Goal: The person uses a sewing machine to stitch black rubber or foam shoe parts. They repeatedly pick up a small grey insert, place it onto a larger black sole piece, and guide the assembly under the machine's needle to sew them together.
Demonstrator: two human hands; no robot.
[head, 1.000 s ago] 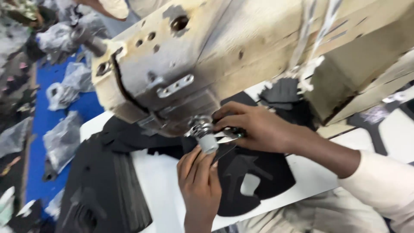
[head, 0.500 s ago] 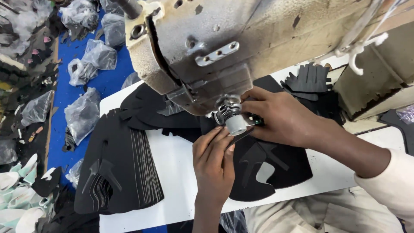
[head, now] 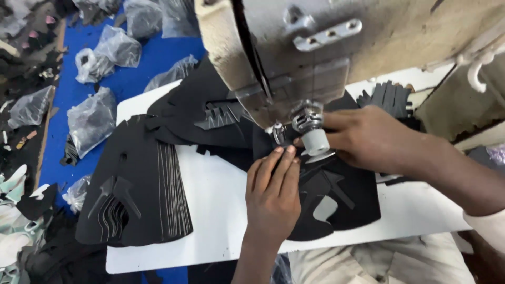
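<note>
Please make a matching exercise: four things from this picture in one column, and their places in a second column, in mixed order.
1. left hand
2. right hand
3. stack of black cut pieces
4. clear plastic bags

a. on the blue floor
b. left part of the white table
c. fingers flat on the black piece, pointing at the needle
d. beside the grey roller foot

Pairs: 1-c, 2-d, 3-b, 4-a

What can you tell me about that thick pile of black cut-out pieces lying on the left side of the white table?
The stack of black pieces is many thin, flat, matching sheets, like foam or fabric, fanned so their pale edges show as fine lines. The top one has arrow-like cut-outs. It lies flat on the white table, its left part overhanging the edge, its upper end meeting other black pieces. Neither hand touches it.
</note>
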